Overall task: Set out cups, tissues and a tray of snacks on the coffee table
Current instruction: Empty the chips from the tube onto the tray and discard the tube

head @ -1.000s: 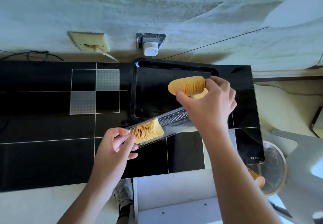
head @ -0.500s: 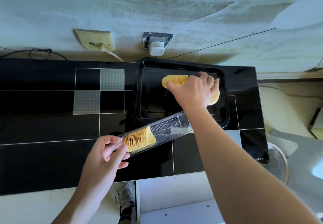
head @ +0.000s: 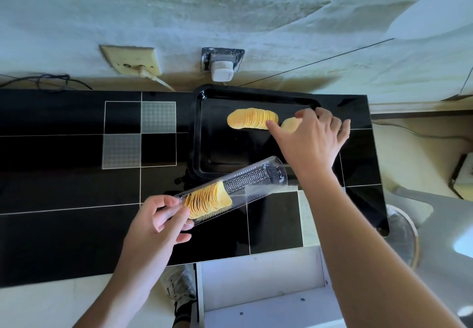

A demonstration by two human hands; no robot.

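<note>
A black tray (head: 197, 133) sits at the back of the black tiled table (head: 64, 187). A fanned row of yellow crisps (head: 252, 119) lies on the tray's far side, and a single loose crisp (head: 290, 125) lies beside it. My right hand (head: 313, 139) hovers over the tray with fingers spread, its fingertips at the right end of the row. My left hand (head: 161, 221) grips the near end of a clear plastic crisp sleeve (head: 253, 181), which lies tilted toward the tray with a stack of crisps (head: 208, 201) still inside.
Two wall outlets, a beige outlet (head: 133, 60) and a grey outlet with a white plug (head: 222, 62), sit just behind the table. A white shelf unit (head: 261, 289) stands in front of the table, a shoe (head: 180, 288) beside it. A round fan (head: 404, 235) is at the right.
My right hand carried a stack of crisps from above the sleeve to the tray's far side, laid it down as a fanned row and let go. My left hand kept hold of the sleeve.
</note>
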